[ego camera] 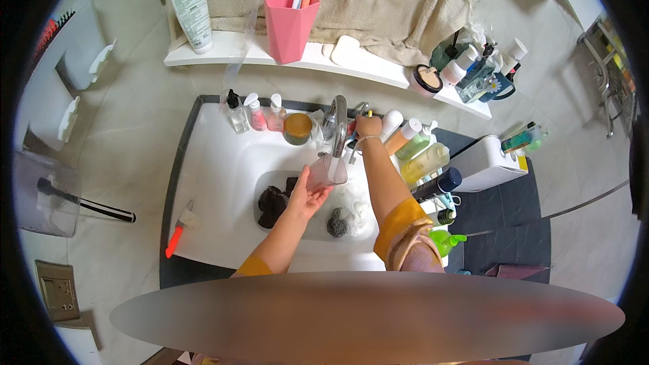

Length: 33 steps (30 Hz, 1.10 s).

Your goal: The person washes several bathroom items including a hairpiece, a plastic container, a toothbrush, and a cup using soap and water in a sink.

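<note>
My left hand [307, 200] holds a translucent pinkish cup [322, 172], tilted, its mouth beneath the spout of a chrome faucet [339, 116]. Water appears to run from the spout into the cup. Behind the faucet's right side, my right hand [369, 126] is curled by a small chrome lever [363, 107]. A yellow tip and a bluish piece show beside its fingers; what it grips is hidden. Below, in the white sink [218, 162], lie dark wet cloth [272, 206], a grey scouring ball [336, 223] and a crumpled white mass [358, 218].
Pump bottles [257, 115] and an amber-lidded jar [297, 129] line the sink's back edge. Several bottles [425, 163] crowd the right. A red-handled scraper or brush [175, 241] lies at left. Above, a white shelf [233, 53] bears a pink toothbrush cup [290, 25].
</note>
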Each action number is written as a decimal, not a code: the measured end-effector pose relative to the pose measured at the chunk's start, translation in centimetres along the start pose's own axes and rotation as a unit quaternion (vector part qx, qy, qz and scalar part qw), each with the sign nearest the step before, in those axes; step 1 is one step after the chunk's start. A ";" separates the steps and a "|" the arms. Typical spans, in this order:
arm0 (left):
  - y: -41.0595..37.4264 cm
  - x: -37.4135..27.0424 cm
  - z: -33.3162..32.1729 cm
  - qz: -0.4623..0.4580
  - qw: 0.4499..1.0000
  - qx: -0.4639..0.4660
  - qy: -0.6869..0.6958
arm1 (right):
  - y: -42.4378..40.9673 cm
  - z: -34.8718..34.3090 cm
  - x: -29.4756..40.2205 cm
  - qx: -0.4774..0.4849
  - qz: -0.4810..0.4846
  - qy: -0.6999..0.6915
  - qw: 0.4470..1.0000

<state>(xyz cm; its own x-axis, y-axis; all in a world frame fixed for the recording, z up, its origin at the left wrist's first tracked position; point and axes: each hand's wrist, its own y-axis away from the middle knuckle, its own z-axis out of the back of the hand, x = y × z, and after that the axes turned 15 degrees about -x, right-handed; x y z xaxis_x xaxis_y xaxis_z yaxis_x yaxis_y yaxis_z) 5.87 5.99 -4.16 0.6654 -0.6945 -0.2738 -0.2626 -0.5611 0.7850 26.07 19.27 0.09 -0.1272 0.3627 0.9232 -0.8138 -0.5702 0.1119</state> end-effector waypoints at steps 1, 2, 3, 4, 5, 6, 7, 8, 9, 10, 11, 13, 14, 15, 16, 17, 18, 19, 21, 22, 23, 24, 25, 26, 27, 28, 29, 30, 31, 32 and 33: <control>0.2 0.0 -0.1 -0.004 1.000 -0.010 -0.007 | 0.1 0.5 -0.2 0.016 -0.015 -0.026 0.999; 0.0 -0.1 -0.4 -0.016 1.000 -0.007 -0.007 | 0.3 1.8 -1.1 0.074 -0.005 -0.182 0.981; -0.2 -0.6 0.3 -0.033 0.999 -0.016 0.000 | 3.0 2.8 -0.5 0.081 0.032 -0.155 0.984; -0.4 -0.9 0.8 -0.047 0.999 -0.021 0.004 | 5.3 4.1 0.0 0.083 0.070 -0.128 0.986; -0.7 -1.0 1.0 -0.071 0.997 -0.019 0.013 | 6.6 5.4 -0.2 0.082 0.111 -0.100 0.985; -1.0 -0.9 1.1 -0.092 0.995 -0.016 0.020 | 7.8 6.6 -1.6 0.142 0.088 -0.069 0.984; -1.2 -0.7 1.1 -0.114 0.993 -0.015 0.028 | 9.2 7.4 -2.9 0.202 0.063 -0.039 0.977; -0.5 -0.6 0.5 -0.157 0.987 -0.036 0.019 | 10.8 7.8 -3.8 0.265 -0.016 -0.054 0.963; -0.4 -0.4 0.2 -0.182 0.983 -0.018 -0.004 | 12.3 8.1 -4.2 0.319 -0.094 -0.070 0.941; -0.3 -0.4 0.3 -0.211 0.977 -0.002 -0.025 | 13.2 7.9 -5.0 0.328 -0.122 -0.077 0.934; -0.3 -0.2 0.2 -0.239 0.970 0.014 -0.046 | 13.6 7.7 -5.6 0.338 -0.149 -0.084 0.926; 1.2 -0.3 -0.2 -0.210 0.969 -0.022 -0.126 | 12.7 7.7 -6.6 0.327 -0.029 -0.017 0.945; 1.2 -0.6 0.0 -0.174 0.970 -0.015 -0.171 | 11.7 7.6 -7.3 0.302 0.096 0.024 0.948; 1.2 -1.2 0.3 -0.141 0.967 -0.010 -0.214 | 11.2 7.5 -6.8 0.276 0.222 0.062 0.933; 0.5 -1.5 0.7 -0.069 0.973 -0.021 -0.221 | 10.5 7.9 -6.2 0.285 0.395 0.069 0.870; 0.2 -1.8 1.2 -0.041 0.973 -0.020 -0.228 | 10.9 7.8 -6.1 0.277 0.403 0.057 0.870; 0.3 -2.2 1.0 -0.012 0.972 -0.015 -0.235 | 11.2 7.9 -6.0 0.266 0.411 0.048 0.871; 0.3 -2.5 0.8 0.016 0.970 -0.011 -0.242 | 11.4 7.9 -6.0 0.254 0.420 0.039 0.871; -0.4 -2.5 0.4 -0.045 0.978 0.005 -0.202 | 12.2 7.3 -7.4 0.277 0.130 0.004 0.952; -0.7 -2.4 0.3 -0.076 0.981 0.012 -0.178 | 12.9 7.3 -7.3 0.293 -0.026 -0.020 0.955; -0.8 -2.0 0.5 -0.140 0.976 0.002 -0.166 | 13.4 7.2 -7.3 0.301 -0.182 -0.044 0.935; -0.3 -1.4 0.3 -0.203 0.967 -0.007 -0.155 | 13.6 6.8 -7.5 0.316 -0.258 -0.098 0.908; 0.0 -0.8 0.3 -0.265 0.953 -0.016 -0.143 | 13.4 6.9 -7.5 0.314 -0.219 -0.062 0.922; -1.0 0.1 0.5 -0.253 0.965 -0.024 -0.068 | 13.1 6.9 -7.3 0.311 -0.180 -0.026 0.933; -1.0 0.4 0.8 -0.226 0.972 -0.019 -0.067 | 13.2 7.1 -7.0 0.308 -0.144 0.010 0.940; -1.0 0.6 1.1 -0.199 0.978 -0.014 -0.065 | 12.7 7.3 -5.9 0.306 -0.058 0.068 0.948; -1.2 0.8 1.2 -0.170 0.983 -0.009 -0.064 | 11.3 7.3 -5.6 0.321 0.016 0.125 0.939; -1.4 0.6 1.3 -0.112 0.991 0.008 -0.075 | 10.3 7.1 -5.2 0.317 0.111 0.173 0.926; -1.9 0.5 1.0 -0.054 0.995 0.026 -0.082 | 9.3 6.9 -4.6 0.309 0.207 0.222 0.901; -2.3 0.4 0.9 0.005 0.995 0.045 -0.088 | 8.6 6.9 -4.0 0.324 0.314 0.191 0.872; -2.5 0.4 1.2 0.063 0.993 0.044 -0.085 | 8.2 6.8 -3.4 0.332 0.415 0.156 0.833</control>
<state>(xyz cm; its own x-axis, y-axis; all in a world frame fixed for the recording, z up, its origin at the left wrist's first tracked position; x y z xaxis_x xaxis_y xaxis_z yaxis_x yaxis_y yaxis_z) 5.99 6.59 -6.88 0.4972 -0.8237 -0.2725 -0.4011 -0.4967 0.7697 23.69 8.41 0.38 -0.7146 -0.2443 0.6555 0.1076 -0.9643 -0.2421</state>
